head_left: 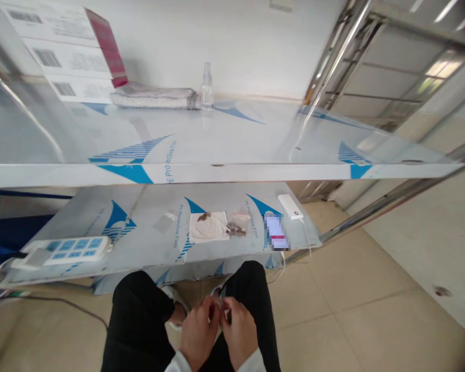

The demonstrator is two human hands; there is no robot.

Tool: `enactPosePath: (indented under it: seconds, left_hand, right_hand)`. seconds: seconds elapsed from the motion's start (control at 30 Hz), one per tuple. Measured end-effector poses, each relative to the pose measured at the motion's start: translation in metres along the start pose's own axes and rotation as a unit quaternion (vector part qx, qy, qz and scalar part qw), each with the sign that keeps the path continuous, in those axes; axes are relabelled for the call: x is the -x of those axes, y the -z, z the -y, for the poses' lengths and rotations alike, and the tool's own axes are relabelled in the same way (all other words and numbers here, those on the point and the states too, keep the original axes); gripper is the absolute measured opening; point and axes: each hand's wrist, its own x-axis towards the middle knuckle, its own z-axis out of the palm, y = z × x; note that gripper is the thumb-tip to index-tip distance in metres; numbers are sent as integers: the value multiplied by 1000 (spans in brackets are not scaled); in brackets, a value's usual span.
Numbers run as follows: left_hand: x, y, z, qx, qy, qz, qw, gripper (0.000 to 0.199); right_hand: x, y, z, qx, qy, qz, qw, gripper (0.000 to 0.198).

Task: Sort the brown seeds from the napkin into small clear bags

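Low over my lap, my left hand [199, 330] and my right hand [238, 330] meet fingertip to fingertip. Both have curled, pinching fingers. Whatever lies between them is too small and hidden to make out. Beyond my knees, on the lower shelf, a white paper napkin [206, 232] is spread flat with small brown pieces [204, 217] near its top edge. Touching its right side lies a clear plastic bag [236, 228] with more brown pieces inside. Neither hand touches the shelf.
The lower shelf [147, 248] also bears a power strip [77, 250], a phone [276, 231] and a white power bank [290, 206] with a cable. Above, the upper shelf's edge [232, 173] juts out, holding a spray bottle [206, 88], a folded cloth [155, 97] and labelled boxes [65, 51].
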Motion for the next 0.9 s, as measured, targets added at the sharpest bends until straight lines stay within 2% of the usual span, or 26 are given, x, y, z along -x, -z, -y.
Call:
enactPosePath:
  seconds: [0.1, 0.2, 0.33, 0.43, 0.57, 0.77, 0.83, 0.9]
  left_hand:
    - [11, 12, -5, 11, 2, -43, 999, 19]
    - [38, 17, -3, 39, -4, -64, 997, 17]
    - [88, 16, 1, 90, -25, -39, 995, 15]
    - [106, 18, 4, 97, -48, -27, 994, 14]
    - [95, 26, 0, 105, -64, -53, 991, 17]
    - [71, 36, -8, 165, -82, -66, 981, 21]
    - [65, 43, -5, 167, -118, -87, 975, 19]
    - [58, 50, 0, 152, -168, -117, 967, 7]
  right_hand:
    - [-5, 23, 8, -32, 41, 68, 996, 20]
    - [7, 42, 10, -75, 70, 104, 989, 21]
    - [46, 58, 9, -146, 102, 97, 979, 21]
    - [65, 63, 13, -167, 96, 64, 979, 16]
    - [61, 63, 20, -180, 121, 42, 975, 20]
    - [25, 61, 28, -171, 152, 60, 972, 29]
    - [11, 59, 29, -172, 142, 60, 973, 26]
    - [-2, 58, 29, -170, 128, 61, 975, 23]
